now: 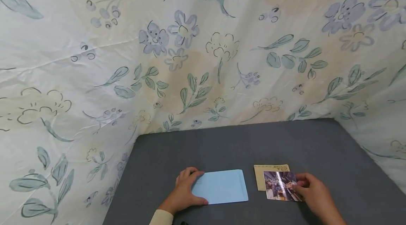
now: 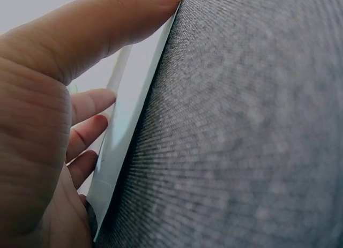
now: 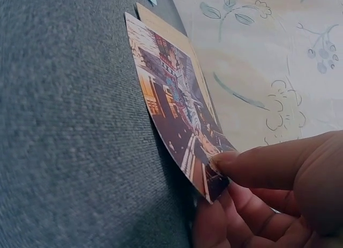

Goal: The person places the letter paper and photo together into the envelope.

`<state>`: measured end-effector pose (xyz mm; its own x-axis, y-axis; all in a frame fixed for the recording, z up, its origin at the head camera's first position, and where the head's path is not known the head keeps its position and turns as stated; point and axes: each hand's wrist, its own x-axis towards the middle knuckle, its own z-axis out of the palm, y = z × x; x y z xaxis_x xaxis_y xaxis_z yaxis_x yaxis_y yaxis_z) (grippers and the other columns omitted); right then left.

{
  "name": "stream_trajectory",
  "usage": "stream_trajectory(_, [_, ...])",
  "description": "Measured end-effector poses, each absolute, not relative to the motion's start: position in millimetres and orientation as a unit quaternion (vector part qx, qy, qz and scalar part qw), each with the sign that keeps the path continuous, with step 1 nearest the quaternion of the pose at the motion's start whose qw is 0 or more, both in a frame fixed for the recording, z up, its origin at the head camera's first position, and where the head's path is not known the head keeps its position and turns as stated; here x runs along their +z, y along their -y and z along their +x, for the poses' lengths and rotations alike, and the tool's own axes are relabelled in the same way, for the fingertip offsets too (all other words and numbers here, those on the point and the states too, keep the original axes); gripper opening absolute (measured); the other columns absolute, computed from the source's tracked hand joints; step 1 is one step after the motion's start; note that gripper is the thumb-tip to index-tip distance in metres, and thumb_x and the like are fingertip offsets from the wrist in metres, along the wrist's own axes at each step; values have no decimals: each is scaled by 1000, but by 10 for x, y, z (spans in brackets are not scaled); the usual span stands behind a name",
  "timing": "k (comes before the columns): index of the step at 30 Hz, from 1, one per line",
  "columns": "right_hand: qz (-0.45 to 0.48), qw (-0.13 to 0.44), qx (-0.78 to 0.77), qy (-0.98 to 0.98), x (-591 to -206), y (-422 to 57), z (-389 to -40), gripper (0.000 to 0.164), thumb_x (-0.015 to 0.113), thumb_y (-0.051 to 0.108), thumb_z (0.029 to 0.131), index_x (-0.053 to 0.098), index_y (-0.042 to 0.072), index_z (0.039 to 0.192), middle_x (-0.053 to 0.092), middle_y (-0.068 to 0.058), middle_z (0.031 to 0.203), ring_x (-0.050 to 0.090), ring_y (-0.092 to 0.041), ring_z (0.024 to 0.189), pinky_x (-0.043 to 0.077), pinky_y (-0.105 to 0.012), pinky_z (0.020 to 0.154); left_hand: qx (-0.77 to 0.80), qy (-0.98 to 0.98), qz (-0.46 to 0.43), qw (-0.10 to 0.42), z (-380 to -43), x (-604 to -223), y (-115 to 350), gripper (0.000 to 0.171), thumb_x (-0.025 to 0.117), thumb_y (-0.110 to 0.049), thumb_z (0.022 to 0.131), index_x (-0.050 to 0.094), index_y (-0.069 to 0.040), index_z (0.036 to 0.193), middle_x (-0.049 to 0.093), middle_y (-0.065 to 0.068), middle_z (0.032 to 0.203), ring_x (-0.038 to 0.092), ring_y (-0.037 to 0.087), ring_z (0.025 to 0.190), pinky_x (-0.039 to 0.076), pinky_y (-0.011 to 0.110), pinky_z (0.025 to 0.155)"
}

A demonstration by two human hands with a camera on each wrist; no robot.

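Observation:
A light blue envelope (image 1: 222, 187) lies flat on the dark grey table, a folded strip along its right end. My left hand (image 1: 187, 189) spans its left end, thumb at the near edge and fingers at the far edge. In the left wrist view the thumb (image 2: 107, 28) rests on the envelope's rim (image 2: 126, 119). My right hand (image 1: 312, 191) pinches the lower right corner of a glossy photo card (image 1: 279, 184) showing a lit street scene. That corner is raised in the right wrist view. Partly beneath the photo is a tan card (image 1: 259, 179) with a printed far edge.
The dark grey table (image 1: 203, 151) ends at a floral cloth (image 1: 196, 59) hanging behind it and at both sides. A small black object (image 1: 184, 223) shows at the bottom edge of the head view, near the left sleeve (image 1: 161, 218).

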<state>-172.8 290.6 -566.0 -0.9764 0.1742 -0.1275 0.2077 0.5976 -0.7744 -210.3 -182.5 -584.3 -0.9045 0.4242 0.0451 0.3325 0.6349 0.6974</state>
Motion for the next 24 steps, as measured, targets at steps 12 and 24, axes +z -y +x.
stream_trajectory(12, [118, 38, -508, -853, -5643, -2798, -1769, 33, 73, 2, 99, 63, -15, 126, 67, -10, 96, 63, -24, 79, 57, -39, 61, 375, -902, 206, 63, -2126, -5843, 1824, 95, 98, -59, 76, 62, -20, 154, 44, -3, 144, 36, 35, 138, 22, 72, 111])
stream_trajectory(24, [129, 63, -526, -839, -5619, -2716, -1828, 32, 72, 5, 102, 63, -12, 127, 66, -10, 98, 64, -25, 79, 57, -43, 62, 369, -904, 201, 74, -2135, -5824, 1816, 96, 99, -57, 76, 60, -23, 157, 44, -3, 147, 35, 35, 139, 20, 72, 112])
